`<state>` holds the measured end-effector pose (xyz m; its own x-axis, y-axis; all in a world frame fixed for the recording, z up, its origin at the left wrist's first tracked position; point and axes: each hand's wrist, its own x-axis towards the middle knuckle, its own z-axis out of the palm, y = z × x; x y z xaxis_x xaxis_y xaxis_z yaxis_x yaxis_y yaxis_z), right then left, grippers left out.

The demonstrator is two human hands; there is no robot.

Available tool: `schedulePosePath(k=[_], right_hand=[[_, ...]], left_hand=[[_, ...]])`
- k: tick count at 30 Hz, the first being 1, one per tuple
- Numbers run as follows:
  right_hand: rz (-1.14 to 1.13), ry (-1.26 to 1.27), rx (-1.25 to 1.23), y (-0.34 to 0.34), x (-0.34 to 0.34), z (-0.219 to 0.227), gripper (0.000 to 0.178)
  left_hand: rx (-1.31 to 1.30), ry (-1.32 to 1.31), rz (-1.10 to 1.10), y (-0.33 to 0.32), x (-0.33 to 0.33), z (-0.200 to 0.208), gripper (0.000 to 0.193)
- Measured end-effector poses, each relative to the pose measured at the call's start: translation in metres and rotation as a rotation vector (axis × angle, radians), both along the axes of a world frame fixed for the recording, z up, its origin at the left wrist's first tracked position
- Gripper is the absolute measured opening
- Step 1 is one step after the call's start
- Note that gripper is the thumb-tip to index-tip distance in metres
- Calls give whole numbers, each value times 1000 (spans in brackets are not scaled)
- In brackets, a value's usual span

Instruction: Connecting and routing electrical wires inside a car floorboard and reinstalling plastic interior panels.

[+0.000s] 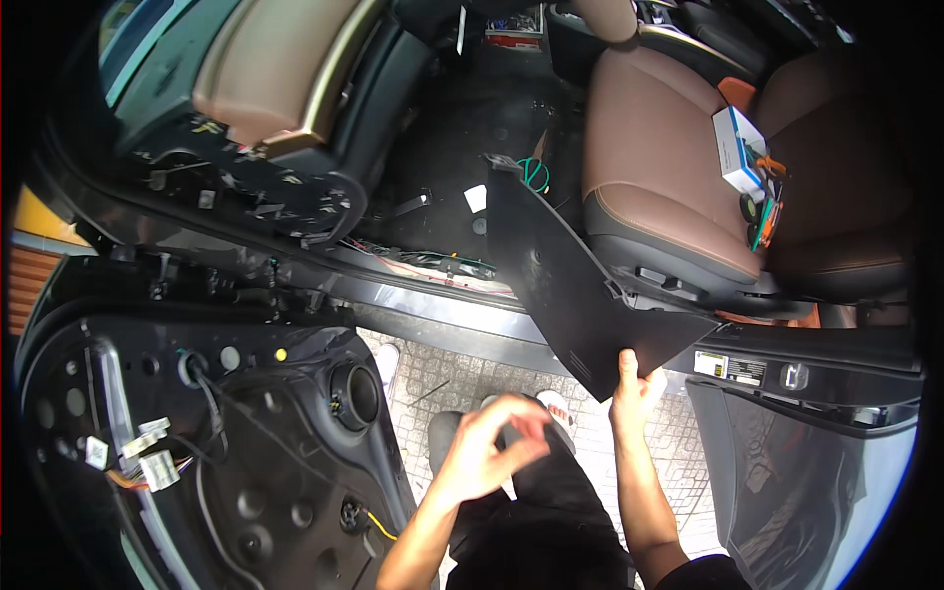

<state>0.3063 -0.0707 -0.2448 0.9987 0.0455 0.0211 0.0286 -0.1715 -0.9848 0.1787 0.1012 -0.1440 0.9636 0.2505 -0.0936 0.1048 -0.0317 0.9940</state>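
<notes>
My right hand (633, 393) grips the lower edge of a black plastic trim panel (565, 295), thumb on the face toward me. The panel is angled, with a long arm reaching up across the car's door sill (442, 324) and a wider end toward the right. Clips show along its edge. My left hand (497, 442) hovers over my legs, apart from the panel, slightly blurred, with thumb and fingers spread in a curve and nothing between them.
A stripped door (285, 472) with hanging connectors (152, 457) stands at left. Exposed wires (433, 264) run along the sill. Green-handled scissors (536, 173) lie on the car floor. A brown seat (659, 147) bears a white-and-blue box (737, 152) and hand tools (764, 221).
</notes>
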Motion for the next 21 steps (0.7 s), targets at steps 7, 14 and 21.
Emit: schedulePosePath(k=[7,14,21], right_hand=[[-63,-417,355,114,86,-129,20],[-74,-495,372,229,185,-145,34],[-75,-496,58,293,296,-116,40]], left_hand=[[19,-81,610,54,-4,-240,19],[147,-158,769,105,-45,-253,30],[74,-163,641,170,38,-237,30]])
